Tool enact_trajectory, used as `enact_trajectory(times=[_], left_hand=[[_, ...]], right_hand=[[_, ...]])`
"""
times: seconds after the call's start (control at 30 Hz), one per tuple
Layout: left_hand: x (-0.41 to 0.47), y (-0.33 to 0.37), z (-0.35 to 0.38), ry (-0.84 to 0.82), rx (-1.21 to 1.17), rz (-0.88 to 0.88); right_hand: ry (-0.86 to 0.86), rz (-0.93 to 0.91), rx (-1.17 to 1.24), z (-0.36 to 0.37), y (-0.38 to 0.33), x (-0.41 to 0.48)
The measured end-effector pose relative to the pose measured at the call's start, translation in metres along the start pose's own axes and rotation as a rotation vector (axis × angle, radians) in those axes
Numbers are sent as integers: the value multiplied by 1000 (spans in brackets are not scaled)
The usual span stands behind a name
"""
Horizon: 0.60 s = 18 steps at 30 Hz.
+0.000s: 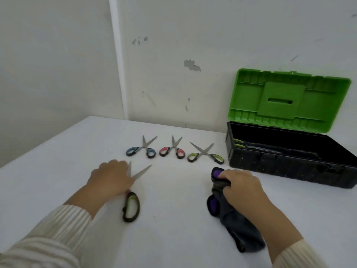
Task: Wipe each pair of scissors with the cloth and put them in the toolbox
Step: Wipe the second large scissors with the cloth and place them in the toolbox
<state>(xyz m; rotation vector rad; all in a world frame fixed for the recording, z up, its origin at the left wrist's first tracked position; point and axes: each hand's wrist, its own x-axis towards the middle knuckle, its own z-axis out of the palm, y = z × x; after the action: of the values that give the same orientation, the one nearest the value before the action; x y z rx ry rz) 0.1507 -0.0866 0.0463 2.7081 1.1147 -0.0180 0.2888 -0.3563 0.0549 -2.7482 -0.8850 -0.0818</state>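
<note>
While my right hand (241, 187) is clenched around the dark cloth (235, 225) with the purple-handled scissors (216, 190) bundled inside it, my left hand (111, 177) lies flat on the green-handled scissors (131, 202) on the surface (173, 238). Fingers there look spread and pressing down, not yet curled round anything; the frame is blurred, so I read that as open.

Key geometry: the green pair lies directly under and just right of the left hand, long axis running away from me, handles toward me, blades splayed open and pointing at the far wall. Left hand is clearly the nearer one; right hand is well apart, busy with the cloth.

Row of three more beyond: blue scissors (142, 148), red scissors (172, 149), lime scissors (205, 153), all blades away from me. Toolbox (289, 165) sits far right, lid up; at least one green-handled tool is already inside, hard to tell more.

My read: the purple pair is mid-wipe and goes right into the box, the shorter reach from that side.
</note>
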Motion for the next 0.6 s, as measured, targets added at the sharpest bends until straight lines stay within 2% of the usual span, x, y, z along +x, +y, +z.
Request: enact_trajectory(times=[0.07,0.17,0.27,0.3,0.4,0.47,0.6], left_hand=[[-6,-20,-1,-95,110,-9],[-11,-28,2,-99,96,95],[-10,-29,-6,-156,22,118],[-9,-30,-11,-182,-78,113],[-8,-32,-26,-309,-612,22],[-14,-23,-33,-405,-915,17],[-22,20,-27,-462,-1307,118]], right_hand=[[56,-22,12,0,-12,-2],[117,-110,-34,-7,-28,0],[88,-193,21,-18,-37,0],[91,-203,84,-22,-36,-2],[229,-260,313,-28,-30,-8],[231,-232,422,-28,-28,-7],[37,-227,675,-24,-42,1]])
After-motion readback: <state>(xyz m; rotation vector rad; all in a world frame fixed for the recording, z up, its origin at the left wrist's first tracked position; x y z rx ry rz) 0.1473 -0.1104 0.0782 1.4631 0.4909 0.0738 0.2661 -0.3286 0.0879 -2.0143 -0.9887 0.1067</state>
